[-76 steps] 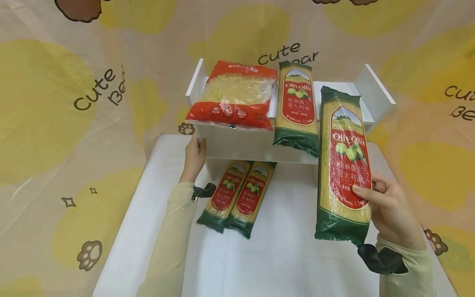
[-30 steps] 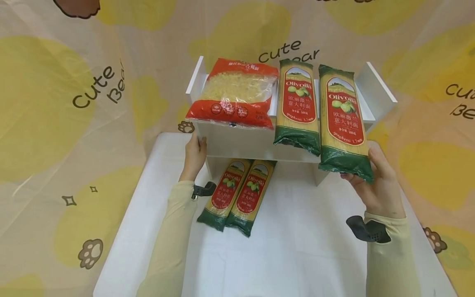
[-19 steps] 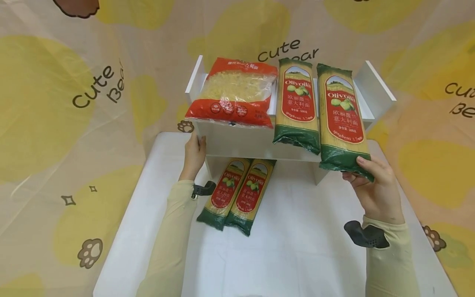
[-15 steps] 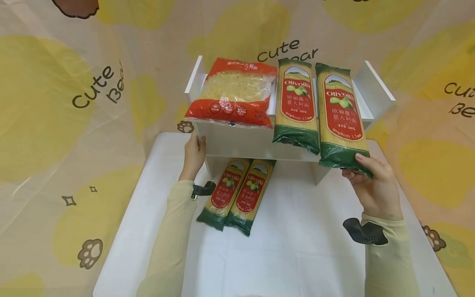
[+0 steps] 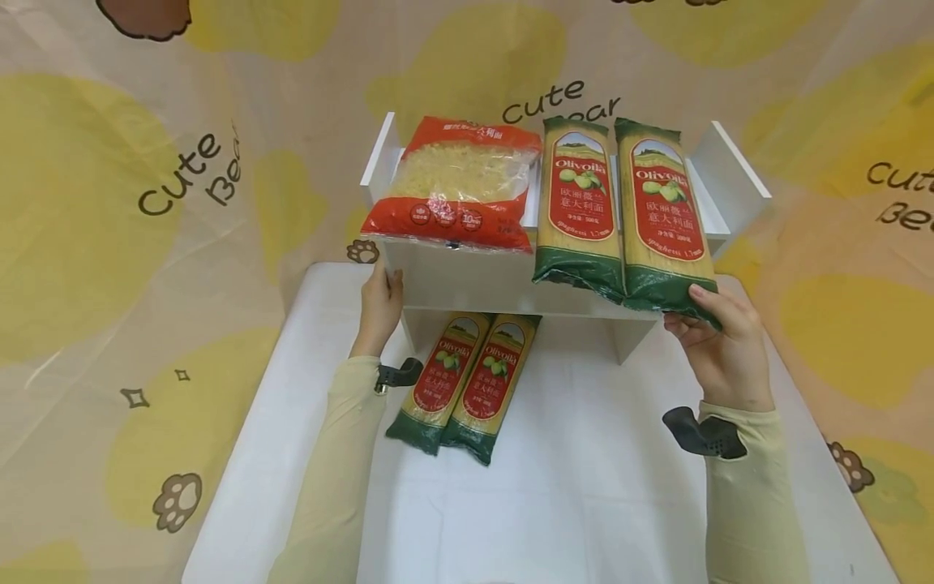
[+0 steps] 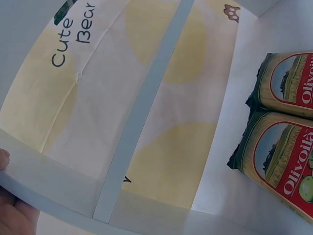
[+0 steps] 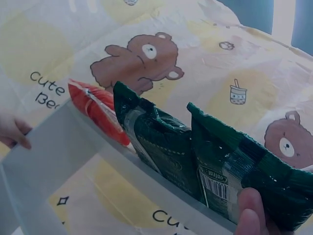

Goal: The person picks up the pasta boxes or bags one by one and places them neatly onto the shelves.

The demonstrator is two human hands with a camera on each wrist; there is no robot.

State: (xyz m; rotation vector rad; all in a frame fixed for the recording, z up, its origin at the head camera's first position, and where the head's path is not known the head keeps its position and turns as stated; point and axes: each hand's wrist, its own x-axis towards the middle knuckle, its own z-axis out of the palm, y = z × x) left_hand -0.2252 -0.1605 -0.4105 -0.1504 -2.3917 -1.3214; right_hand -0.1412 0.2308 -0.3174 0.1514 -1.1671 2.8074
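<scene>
My right hand (image 5: 730,349) pinches the green lower end of a spaghetti packet (image 5: 667,203), thumb on top and fingers beneath. That packet lies on the right part of the white shelf's top (image 5: 711,203), its near end jutting over the front edge. Close along its left side is a second spaghetti packet (image 5: 580,199), and left of that a red bag of pasta (image 5: 456,182). At the shelf's left side, my left hand (image 5: 381,312) grips the side panel. In the right wrist view, fingertips (image 7: 250,210) press the held packet's green end (image 7: 249,166).
Two more spaghetti packets (image 5: 441,377) lie side by side on the white table (image 5: 569,487), partly under the shelf. A raised side panel (image 5: 737,166) bounds the shelf top at right. A patterned cloth (image 5: 182,308) hangs behind and around the table.
My right hand has carried its spaghetti packet forward onto the shelf top, then shifted it left against the neighbouring packet. The left hand stays on the shelf's side.
</scene>
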